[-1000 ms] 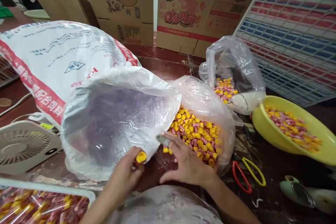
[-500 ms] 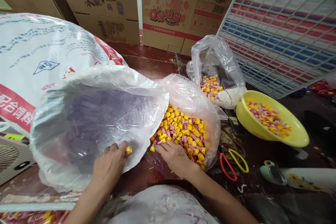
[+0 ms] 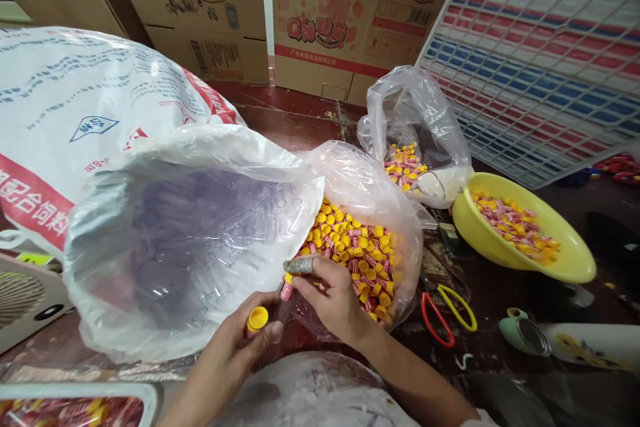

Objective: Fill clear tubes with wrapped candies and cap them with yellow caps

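My left hand [image 3: 235, 340] is closed around a small yellow-capped piece [image 3: 258, 318], its round yellow end facing up and its reddish body mostly hidden by the fingers. Close by on the right, my right hand [image 3: 327, 290] pinches another yellow-capped piece [image 3: 287, 287] with a pink-and-white patterned body. Grey wrapping [image 3: 299, 266] covers its index fingertip. Behind that hand, a clear plastic bag [image 3: 350, 170] lies open, full of similar pieces [image 3: 370, 263]. To the left gapes a white-lined sack [image 3: 90, 280] with clear plastic tubes [image 3: 220, 240] inside.
Red-and-yellow scissors [image 3: 440, 320] lie right of the bag. Beyond are a yellow bowl [image 3: 463, 213] and a second clear bag [image 3: 445, 120], both holding small pieces. A white rack [image 3: 530, 67] leans at back right, cardboard boxes [image 3: 320, 20] stand behind. A tray [image 3: 150, 400] sits front left.
My right hand has lifted off the pile's near edge with a yellow-capped piece in its fingers. My left hand has moved back and right, away from the sack's mouth, still holding its piece.
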`<action>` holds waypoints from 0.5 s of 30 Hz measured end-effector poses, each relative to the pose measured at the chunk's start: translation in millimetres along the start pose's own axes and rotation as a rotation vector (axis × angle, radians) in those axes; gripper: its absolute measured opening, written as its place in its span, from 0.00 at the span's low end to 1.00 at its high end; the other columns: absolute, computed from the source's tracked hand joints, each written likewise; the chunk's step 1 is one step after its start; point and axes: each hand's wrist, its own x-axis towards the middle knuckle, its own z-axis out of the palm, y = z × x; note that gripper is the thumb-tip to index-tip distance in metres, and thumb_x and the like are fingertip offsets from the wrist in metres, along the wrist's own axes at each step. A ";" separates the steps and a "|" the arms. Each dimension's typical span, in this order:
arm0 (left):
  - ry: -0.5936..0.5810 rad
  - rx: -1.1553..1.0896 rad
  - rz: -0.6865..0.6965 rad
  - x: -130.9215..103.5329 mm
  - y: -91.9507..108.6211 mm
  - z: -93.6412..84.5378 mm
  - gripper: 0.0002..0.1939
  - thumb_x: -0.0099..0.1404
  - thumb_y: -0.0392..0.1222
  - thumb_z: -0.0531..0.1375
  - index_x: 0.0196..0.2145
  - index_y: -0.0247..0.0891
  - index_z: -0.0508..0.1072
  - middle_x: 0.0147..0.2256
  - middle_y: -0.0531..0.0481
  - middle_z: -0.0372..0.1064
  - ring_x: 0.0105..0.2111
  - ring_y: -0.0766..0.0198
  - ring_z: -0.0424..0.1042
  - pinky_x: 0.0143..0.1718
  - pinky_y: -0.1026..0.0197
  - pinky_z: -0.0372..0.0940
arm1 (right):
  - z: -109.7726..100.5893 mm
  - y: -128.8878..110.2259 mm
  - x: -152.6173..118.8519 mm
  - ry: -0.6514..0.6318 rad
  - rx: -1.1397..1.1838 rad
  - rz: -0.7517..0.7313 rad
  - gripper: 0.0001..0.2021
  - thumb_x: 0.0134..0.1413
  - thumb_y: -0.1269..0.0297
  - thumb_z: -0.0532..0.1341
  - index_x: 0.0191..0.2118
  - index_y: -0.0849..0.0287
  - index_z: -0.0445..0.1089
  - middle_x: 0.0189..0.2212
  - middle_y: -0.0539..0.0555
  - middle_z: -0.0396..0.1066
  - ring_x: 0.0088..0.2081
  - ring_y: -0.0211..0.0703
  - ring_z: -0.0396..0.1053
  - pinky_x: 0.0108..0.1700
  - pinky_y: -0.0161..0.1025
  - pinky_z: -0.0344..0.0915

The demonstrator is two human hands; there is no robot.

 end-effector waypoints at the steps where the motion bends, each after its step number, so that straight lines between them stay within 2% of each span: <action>1: -0.009 -0.069 -0.006 -0.4 2.6 2.4 0.22 0.66 0.53 0.60 0.54 0.42 0.74 0.45 0.47 0.77 0.43 0.54 0.73 0.46 0.59 0.66 | -0.9 -1.5 -0.8 -0.062 -0.031 -0.013 0.06 0.64 0.64 0.60 0.38 0.58 0.74 0.35 0.53 0.75 0.38 0.40 0.74 0.43 0.36 0.71; 3: -0.003 -0.240 -0.040 0.3 3.8 6.4 0.22 0.65 0.53 0.62 0.52 0.40 0.75 0.44 0.46 0.77 0.42 0.54 0.73 0.47 0.59 0.66 | -3.9 -2.4 -4.3 -0.191 -0.108 -0.087 0.09 0.64 0.58 0.62 0.40 0.58 0.73 0.39 0.55 0.75 0.43 0.43 0.74 0.47 0.39 0.71; 5: 0.012 -0.442 -0.104 1.8 1.3 11.4 0.21 0.63 0.52 0.65 0.50 0.40 0.76 0.43 0.46 0.78 0.42 0.54 0.74 0.47 0.58 0.67 | -5.3 0.5 -10.6 -0.260 -0.232 -0.223 0.21 0.57 0.50 0.67 0.48 0.60 0.70 0.46 0.60 0.74 0.50 0.50 0.72 0.54 0.45 0.69; 7: 0.013 -0.600 -0.164 3.8 -2.9 18.5 0.19 0.61 0.51 0.66 0.47 0.40 0.77 0.41 0.47 0.78 0.41 0.55 0.75 0.46 0.58 0.67 | -2.9 6.8 -18.7 -0.238 -0.377 -0.350 0.32 0.49 0.46 0.71 0.53 0.62 0.66 0.49 0.64 0.72 0.54 0.56 0.69 0.59 0.52 0.66; 9: 0.001 -0.660 -0.185 6.6 -7.5 26.8 0.18 0.60 0.51 0.67 0.44 0.38 0.77 0.38 0.48 0.77 0.39 0.57 0.74 0.46 0.58 0.67 | 1.4 13.8 -26.0 -0.182 -0.475 -0.393 0.33 0.47 0.46 0.71 0.52 0.63 0.66 0.47 0.65 0.73 0.53 0.57 0.70 0.60 0.56 0.65; 12: -0.066 -0.613 -0.180 13.9 -13.4 33.4 0.18 0.59 0.54 0.67 0.39 0.37 0.76 0.32 0.49 0.75 0.33 0.60 0.72 0.41 0.59 0.67 | 1.5 19.2 -28.9 -0.189 -0.480 -0.373 0.31 0.46 0.45 0.71 0.50 0.61 0.66 0.45 0.63 0.73 0.52 0.57 0.70 0.62 0.57 0.63; 14: -0.089 -0.452 -0.122 21.0 -15.3 27.9 0.17 0.60 0.54 0.66 0.36 0.37 0.75 0.30 0.51 0.73 0.31 0.60 0.71 0.36 0.61 0.66 | -8.0 19.7 -24.5 -0.267 -0.481 -0.328 0.37 0.43 0.41 0.72 0.52 0.61 0.65 0.50 0.64 0.72 0.56 0.59 0.68 0.63 0.58 0.61; 15: -0.067 -0.300 -0.070 25.3 -15.5 21.5 0.14 0.61 0.52 0.64 0.35 0.37 0.74 0.29 0.51 0.72 0.31 0.60 0.70 0.35 0.61 0.65 | -15.2 20.0 -21.4 -0.295 -0.498 -0.288 0.40 0.40 0.40 0.73 0.54 0.61 0.64 0.53 0.65 0.70 0.58 0.60 0.66 0.62 0.58 0.61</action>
